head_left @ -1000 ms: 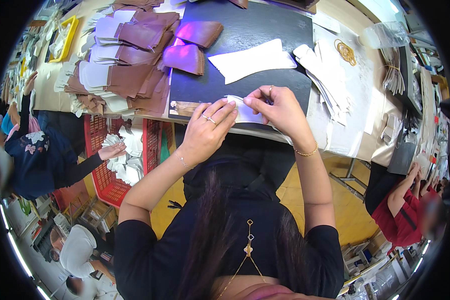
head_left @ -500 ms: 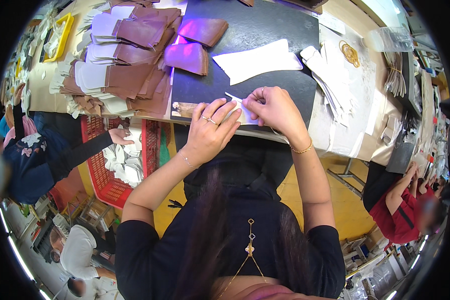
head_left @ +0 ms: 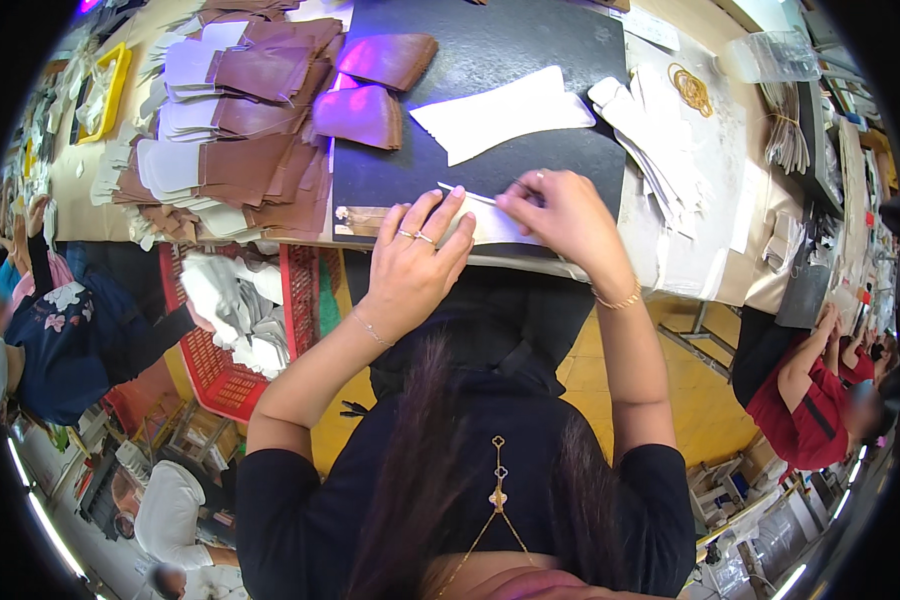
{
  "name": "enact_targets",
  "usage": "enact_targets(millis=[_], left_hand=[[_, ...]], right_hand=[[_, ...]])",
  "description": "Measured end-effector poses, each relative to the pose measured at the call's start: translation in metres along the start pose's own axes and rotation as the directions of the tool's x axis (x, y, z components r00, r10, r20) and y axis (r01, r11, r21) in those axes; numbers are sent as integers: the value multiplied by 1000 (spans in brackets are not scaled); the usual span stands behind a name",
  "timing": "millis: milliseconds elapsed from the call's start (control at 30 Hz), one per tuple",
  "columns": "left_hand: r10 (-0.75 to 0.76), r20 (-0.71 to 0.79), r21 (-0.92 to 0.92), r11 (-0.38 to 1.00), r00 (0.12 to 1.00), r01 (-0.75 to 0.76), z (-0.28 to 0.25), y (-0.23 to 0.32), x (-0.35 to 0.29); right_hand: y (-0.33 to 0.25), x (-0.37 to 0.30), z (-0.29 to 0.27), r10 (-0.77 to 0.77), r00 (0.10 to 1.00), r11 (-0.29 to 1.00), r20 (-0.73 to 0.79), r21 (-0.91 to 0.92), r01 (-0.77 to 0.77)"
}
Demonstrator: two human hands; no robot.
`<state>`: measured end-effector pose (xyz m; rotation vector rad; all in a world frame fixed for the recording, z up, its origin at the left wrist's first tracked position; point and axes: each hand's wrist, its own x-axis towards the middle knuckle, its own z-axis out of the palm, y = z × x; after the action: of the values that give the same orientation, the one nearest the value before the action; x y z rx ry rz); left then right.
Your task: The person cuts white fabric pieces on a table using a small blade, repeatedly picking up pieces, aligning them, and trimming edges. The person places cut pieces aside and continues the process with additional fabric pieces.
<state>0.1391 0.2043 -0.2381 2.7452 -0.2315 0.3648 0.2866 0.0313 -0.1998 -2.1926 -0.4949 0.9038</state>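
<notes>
While the left hand (head_left: 418, 255) lies over the left end of a thin white piece (head_left: 498, 224) at the near edge of a smooth black mat (head_left: 375, 178), its fingers a little apart, the right hand (head_left: 542, 208) bends over the piece's right part. That hand is blurred, so whether its thumb and forefinger are clamped on the white material cannot be told.

Left of the person, below table height, a red plastic crate (head_left: 299, 290) with slotted walls holds a loose heap of white cut pieces (head_left: 238, 312); a co-worker's dark sleeve (head_left: 160, 342) reaches toward it. At the far left, a yellow-rimmed tray (head_left: 119, 85) contains crumpled pale material. One clear plastic container (head_left: 775, 58) lies at the far right, its contents unclear.

Two stacks of glossy brown, leather-like pieces, a farther one (head_left: 390, 58) and a nearer one (head_left: 360, 115), sit on the mat's left side. Beyond the hands lie flat white flared pieces (head_left: 505, 112), overlapping. Farther left, brown pieces with pale rounded ends (head_left: 260, 165) overlap in layered piles, too many to count. On the right are fanned white strips (head_left: 652, 150), tan rubber bands (head_left: 690, 90) in a tangle and one tied bundle of pale strips (head_left: 785, 130).
</notes>
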Motion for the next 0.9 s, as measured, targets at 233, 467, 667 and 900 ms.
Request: enact_targets(millis=[233, 467, 667, 900], left_hand=[[-66, 14, -2, 998, 998, 66, 1, 7, 6], [-32, 70, 131, 991, 997, 23, 1, 11, 10], [-27, 122, 183, 983, 992, 5, 5, 15, 8], [-48, 159, 246, 969, 986, 7, 10, 28, 12]], right_hand=[[26, -49, -24, 150, 982, 987, -114, 75, -142], [30, -50, -19, 87, 977, 995, -194, -34, -95], [30, -46, -20, 43, 973, 990, -226, -121, -72], [33, -37, -22, 7, 979, 987, -204, -156, -40]])
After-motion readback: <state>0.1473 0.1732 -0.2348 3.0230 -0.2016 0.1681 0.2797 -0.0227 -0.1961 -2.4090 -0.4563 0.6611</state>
